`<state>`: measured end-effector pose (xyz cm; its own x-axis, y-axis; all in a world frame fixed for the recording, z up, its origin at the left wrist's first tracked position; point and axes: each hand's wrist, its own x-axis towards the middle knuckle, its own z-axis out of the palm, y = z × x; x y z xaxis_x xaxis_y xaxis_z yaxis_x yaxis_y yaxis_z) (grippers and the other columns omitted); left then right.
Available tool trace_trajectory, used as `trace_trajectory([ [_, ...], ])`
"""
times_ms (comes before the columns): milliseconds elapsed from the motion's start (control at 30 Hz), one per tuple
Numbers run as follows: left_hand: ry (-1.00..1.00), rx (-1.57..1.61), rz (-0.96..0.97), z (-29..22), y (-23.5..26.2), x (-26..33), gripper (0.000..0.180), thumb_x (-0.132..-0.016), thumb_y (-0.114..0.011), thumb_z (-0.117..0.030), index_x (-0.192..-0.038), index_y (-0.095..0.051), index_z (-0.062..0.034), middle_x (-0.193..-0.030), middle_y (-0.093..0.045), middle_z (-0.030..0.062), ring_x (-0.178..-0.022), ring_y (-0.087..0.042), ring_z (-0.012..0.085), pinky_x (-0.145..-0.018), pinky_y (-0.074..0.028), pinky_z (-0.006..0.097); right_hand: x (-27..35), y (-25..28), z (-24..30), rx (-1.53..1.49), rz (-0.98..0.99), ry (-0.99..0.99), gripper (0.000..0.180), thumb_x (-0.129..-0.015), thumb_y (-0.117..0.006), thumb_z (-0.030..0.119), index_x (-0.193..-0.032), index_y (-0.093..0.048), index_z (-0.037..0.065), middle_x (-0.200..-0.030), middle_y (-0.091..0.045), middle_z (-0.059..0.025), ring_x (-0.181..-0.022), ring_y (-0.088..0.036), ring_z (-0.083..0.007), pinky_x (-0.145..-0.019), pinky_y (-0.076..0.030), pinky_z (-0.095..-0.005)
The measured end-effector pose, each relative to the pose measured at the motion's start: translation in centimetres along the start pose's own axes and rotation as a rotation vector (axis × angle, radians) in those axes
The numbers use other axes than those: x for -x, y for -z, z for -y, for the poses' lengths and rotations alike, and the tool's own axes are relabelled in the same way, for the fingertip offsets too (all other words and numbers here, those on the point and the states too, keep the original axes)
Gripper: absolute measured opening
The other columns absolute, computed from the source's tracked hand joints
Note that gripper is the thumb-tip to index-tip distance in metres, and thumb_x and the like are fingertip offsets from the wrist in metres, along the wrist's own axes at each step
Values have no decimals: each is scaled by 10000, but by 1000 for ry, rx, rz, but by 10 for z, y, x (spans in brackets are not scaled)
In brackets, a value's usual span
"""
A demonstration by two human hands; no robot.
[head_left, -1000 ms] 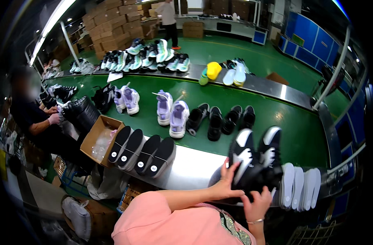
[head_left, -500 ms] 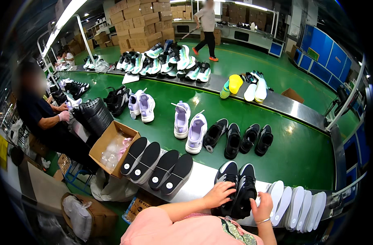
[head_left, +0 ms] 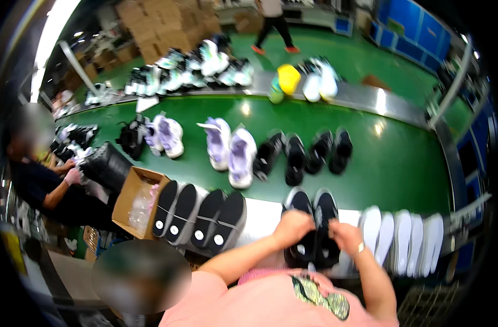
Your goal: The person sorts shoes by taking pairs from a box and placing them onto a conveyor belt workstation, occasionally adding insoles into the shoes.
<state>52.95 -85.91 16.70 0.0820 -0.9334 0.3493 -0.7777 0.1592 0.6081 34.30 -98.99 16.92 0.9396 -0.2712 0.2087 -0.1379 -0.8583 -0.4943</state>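
A pair of low black sneakers with pale-edged toes (head_left: 326,203) sat side by side at the bright steel ledge (head_left: 262,220), toes toward twelve o'clock and heels toward six. They were probably light, with soft, yielding uppers over stiffer, grippy soles; firm hold would likely come at the heel counters or along the sole edges, since the collars could fold under pressure. The person's left hand (head_left: 293,228) curled over the middle of the left shoe, while the right hand (head_left: 346,235) reached in from three o'clock with its fingers bent at the right shoe's side; blur left it impossible to tell whether either hand was pinching anything. At three o'clock stood stacks of flat white insoles (head_left: 402,242), and at nine o'clock banded bundles of flat black insoles (head_left: 227,215), with an open brown cardboard box (head_left: 123,204) just past them. Toward twelve, four black low-cut shoes (head_left: 295,158) stood on the glossy green belt (head_left: 380,174); lavender-and-white sneakers (head_left: 241,158) stood near eleven.
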Motion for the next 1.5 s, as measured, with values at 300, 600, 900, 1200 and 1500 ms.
trace_trajectory([
  [300, 488, 170, 92, 39, 19, -73, 338, -729, -554, -338, -706, -605, -5, -615, -564, 147, -553, -551, 237, -534, -411, 321, -95, 31, -36, -514, 169, -659, 385, -741, -574, 355, -587, -538, 4, -511, -468, -33, -470, -384, -125, -451, -337, -289],
  [600, 564, 324, 184, 40, 16, -73, 344, -754, -558, -323, -717, -588, 18, -567, -506, 11, -538, -439, 78, -505, -356, 232, -88, 28, -35, -678, 196, -751, 335, -735, -601, 322, -571, -516, 44, -502, -346, 30, -456, -282, -81, -416, -243, -233],
  [900, 489, 217, 14, 25, 1, -55, 343, -752, -523, -324, -695, -584, 9, -629, -559, 146, -602, -544, 284, -558, -406, 344, -48, 5, -28, -593, 96, -566, 305, -750, -565, 311, -747, -592, 7, -605, -558, -84, -549, -495, -136, -538, -408, -275],
  [1200, 113, 228, -354, -15, -46, 5, 144, -715, -589, -181, -781, -555, -58, -818, -544, 54, -827, -472, 245, -768, -320, 338, 23, -9, 70, 180, 4, -633, 270, -734, -538, 321, -714, -579, 55, -677, -565, -101, -670, -542, -262, -673, -372, -370],
  [1500, 212, 279, -294, -22, -35, -8, 312, -782, -493, -244, -1005, -463, -27, -1118, -394, 134, -1046, -332, 296, -906, -249, 384, -1, 19, 41, 236, 292, -702, 233, -694, -513, 271, -681, -582, 50, -643, -583, -153, -631, -578, -289, -644, -411, -390],
])
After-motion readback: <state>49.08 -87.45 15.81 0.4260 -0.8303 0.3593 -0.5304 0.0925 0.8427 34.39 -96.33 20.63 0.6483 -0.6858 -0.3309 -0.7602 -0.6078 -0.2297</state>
